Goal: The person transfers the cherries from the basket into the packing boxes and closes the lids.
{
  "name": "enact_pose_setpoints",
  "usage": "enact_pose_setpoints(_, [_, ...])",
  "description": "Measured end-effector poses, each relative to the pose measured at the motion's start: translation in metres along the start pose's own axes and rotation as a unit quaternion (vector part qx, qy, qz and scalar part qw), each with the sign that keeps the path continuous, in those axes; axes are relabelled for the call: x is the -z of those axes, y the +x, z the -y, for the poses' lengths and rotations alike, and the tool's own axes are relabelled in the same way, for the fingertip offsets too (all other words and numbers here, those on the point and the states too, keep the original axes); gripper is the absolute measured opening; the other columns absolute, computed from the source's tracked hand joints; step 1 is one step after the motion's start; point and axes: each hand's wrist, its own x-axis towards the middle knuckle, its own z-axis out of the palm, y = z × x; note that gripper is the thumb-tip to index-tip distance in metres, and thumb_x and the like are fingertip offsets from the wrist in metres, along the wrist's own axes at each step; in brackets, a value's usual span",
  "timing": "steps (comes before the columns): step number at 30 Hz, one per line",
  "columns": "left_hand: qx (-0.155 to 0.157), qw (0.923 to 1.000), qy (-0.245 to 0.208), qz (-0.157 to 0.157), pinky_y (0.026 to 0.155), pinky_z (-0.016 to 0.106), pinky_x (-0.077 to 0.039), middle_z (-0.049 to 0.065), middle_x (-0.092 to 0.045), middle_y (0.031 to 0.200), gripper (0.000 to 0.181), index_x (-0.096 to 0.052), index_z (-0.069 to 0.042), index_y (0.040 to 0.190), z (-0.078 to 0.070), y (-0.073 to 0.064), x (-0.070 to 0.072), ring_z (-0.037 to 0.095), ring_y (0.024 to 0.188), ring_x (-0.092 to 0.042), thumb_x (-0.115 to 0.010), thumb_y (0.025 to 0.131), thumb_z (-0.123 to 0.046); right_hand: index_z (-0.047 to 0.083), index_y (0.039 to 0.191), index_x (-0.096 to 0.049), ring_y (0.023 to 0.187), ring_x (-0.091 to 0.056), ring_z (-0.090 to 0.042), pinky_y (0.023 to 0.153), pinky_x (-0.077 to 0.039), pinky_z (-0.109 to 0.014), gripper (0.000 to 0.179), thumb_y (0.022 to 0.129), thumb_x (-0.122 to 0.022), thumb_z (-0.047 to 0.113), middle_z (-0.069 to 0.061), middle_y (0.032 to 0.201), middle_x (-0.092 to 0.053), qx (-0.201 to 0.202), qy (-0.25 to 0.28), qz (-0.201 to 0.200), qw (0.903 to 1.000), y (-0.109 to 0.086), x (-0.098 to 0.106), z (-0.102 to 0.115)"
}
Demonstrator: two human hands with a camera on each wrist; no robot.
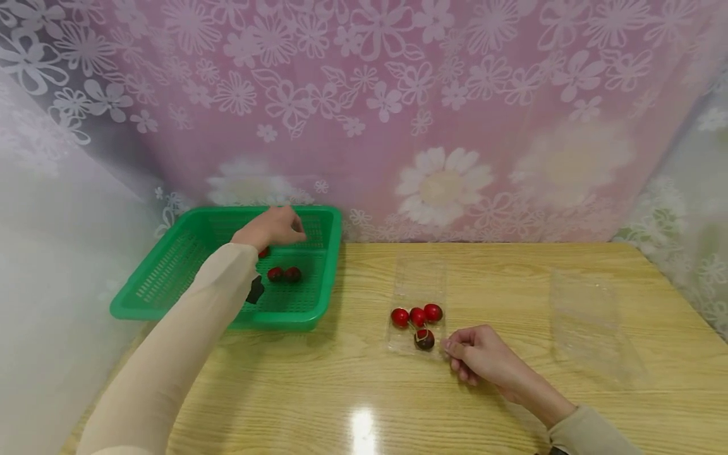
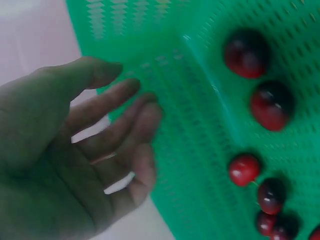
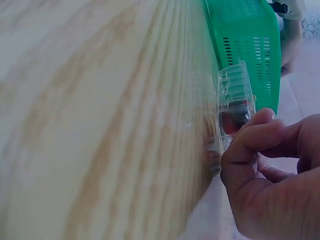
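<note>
Green plastic for the slotted basket (image 1: 334,259), set at the left of the wood-grain counter (image 1: 318,392). Inside it, dark red cherries (image 1: 275,273), two side by side in the head view, several more in the left wrist view. Over the basket, the left hand (image 1: 267,227), with fingers loosely bent, a gap from thumb to fingertips and nothing held; apart from the cherries. Near the middle of the counter, to the right of the basket, a clear plastic clamshell (image 1: 421,278), with four red cherries (image 1: 417,316) in its near half: three roughly in a row, the fourth just in front, with pale stems beside it. At its near right corner, the right hand (image 1: 483,357), narrow in a pinch of thumb and finger on the edge. Farther right, well apart, a second clear plastic container (image 1: 586,309). Behind the counter, a pink floral curtain (image 1: 364,114). On both arms, beige sleeves (image 1: 188,335).
</note>
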Motion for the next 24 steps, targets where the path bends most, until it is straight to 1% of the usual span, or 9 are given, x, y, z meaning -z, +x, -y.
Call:
enact_pose_setpoints(2, [0.042, 0.9982, 0.008, 0.041, 0.079, 0.041, -0.055, 0.016, -0.066, 0.133, 0.039, -0.066, -0.009, 0.135, 0.006, 0.0, -0.002, 0.023, 0.087, -0.064, -0.057, 0.104, -0.031, 0.0, 0.091, -0.062, 0.055, -0.052, -0.009, 0.049, -0.044, -0.021, 0.025, 0.107, -0.052, 0.017, 0.0, 0.067, -0.059, 0.0, 0.001, 0.0, 1.0, 0.0, 0.0, 0.0])
enact_pose_setpoints(4, [0.075, 0.994, 0.007, 0.079, 0.066, 0.032, -0.048, 0.015, -0.064, 0.132, 0.046, -0.059, -0.01, 0.143, 0.011, 0.001, -0.005, 0.015, 0.071, -0.053, -0.057, 0.104, -0.034, 0.0, 0.091, -0.062, 0.055, -0.052, -0.009, 0.049, -0.044, -0.021, 0.025, 0.107, -0.052, 0.017, 0.0, 0.067, -0.059, -0.001, 0.001, 0.001, 1.0, 0.001, -0.001, 0.0])
enact_pose_setpoints(6, [0.099, 0.9892, 0.002, 0.108, 0.06, 0.03, -0.041, 0.015, -0.061, 0.134, 0.053, -0.052, -0.01, 0.149, 0.015, 0.001, -0.009, 0.013, 0.066, -0.044, -0.058, 0.103, -0.037, 0.0, 0.092, -0.062, 0.055, -0.052, -0.009, 0.049, -0.044, -0.021, 0.025, 0.107, -0.052, 0.016, 0.0, 0.067, -0.059, -0.003, 0.001, -0.001, 1.0, 0.001, -0.001, 0.0])
enact_pose_setpoints(8, [0.113, 0.9858, 0.003, 0.125, 0.064, 0.03, -0.045, 0.017, -0.058, 0.141, 0.059, -0.046, -0.01, 0.153, 0.016, 0.0, -0.012, 0.016, 0.073, -0.053, -0.058, 0.102, -0.038, 0.0, 0.092, -0.062, 0.055, -0.052, -0.009, 0.049, -0.044, -0.021, 0.024, 0.107, -0.052, 0.016, 0.0, 0.067, -0.059, -0.004, 0.001, -0.002, 1.0, 0.001, -0.001, 0.0])
enact_pose_setpoints(10, [0.12, 0.9841, 0.004, 0.131, 0.076, 0.035, -0.053, 0.017, -0.05, 0.151, 0.064, -0.043, -0.009, 0.155, 0.017, 0.0, -0.014, 0.024, 0.095, -0.064, -0.059, 0.101, -0.04, 0.0, 0.092, -0.062, 0.055, -0.052, -0.009, 0.049, -0.044, -0.021, 0.024, 0.107, -0.052, 0.016, 0.0, 0.067, -0.059, -0.005, 0.002, -0.002, 1.0, 0.001, -0.001, 0.001])
enact_pose_setpoints(12, [0.125, 0.9828, 0.007, 0.136, 0.088, 0.042, -0.055, 0.019, -0.045, 0.157, 0.065, -0.043, -0.009, 0.154, 0.017, 0.0, -0.016, 0.032, 0.116, -0.064, -0.059, 0.1, -0.041, 0.0, 0.092, -0.062, 0.055, -0.052, -0.009, 0.049, -0.044, -0.021, 0.025, 0.107, -0.052, 0.017, 0.0, 0.067, -0.06, -0.005, 0.003, -0.001, 1.0, 0.001, -0.001, 0.001])
enact_pose_setpoints(13, [0.124, 0.9824, 0.008, 0.139, 0.09, 0.043, -0.055, 0.019, -0.044, 0.157, 0.066, -0.042, -0.008, 0.154, 0.017, 0.0, -0.017, 0.034, 0.12, -0.063, -0.06, 0.1, -0.042, 0.0, 0.092, -0.062, 0.055, -0.052, -0.009, 0.049, -0.044, -0.021, 0.025, 0.107, -0.052, 0.017, 0.0, 0.067, -0.06, -0.005, 0.003, 0.0, 1.0, 0.001, -0.001, 0.0])
enact_pose_setpoints(21, [0.116, 0.9807, -0.007, 0.157, 0.09, 0.04, -0.059, 0.017, -0.044, 0.157, 0.076, -0.039, -0.01, 0.157, 0.021, 0.004, -0.024, 0.026, 0.117, -0.066, -0.066, 0.097, -0.048, 0.001, 0.09, -0.061, 0.055, -0.052, -0.008, 0.049, -0.044, -0.021, 0.025, 0.107, -0.053, 0.018, 0.001, 0.067, -0.06, 0.002, 0.006, 0.004, 1.0, 0.001, 0.0, -0.001])
enact_pose_setpoints(24, [0.117, 0.9799, -0.018, 0.16, 0.091, 0.04, -0.057, 0.015, -0.049, 0.152, 0.074, -0.042, -0.012, 0.155, 0.022, 0.004, -0.024, 0.025, 0.117, -0.065, -0.068, 0.096, -0.049, 0.001, 0.091, -0.061, 0.055, -0.052, -0.008, 0.048, -0.044, -0.021, 0.025, 0.107, -0.053, 0.018, 0.001, 0.067, -0.059, 0.005, 0.005, 0.007, 1.0, 0.001, 0.0, -0.002])
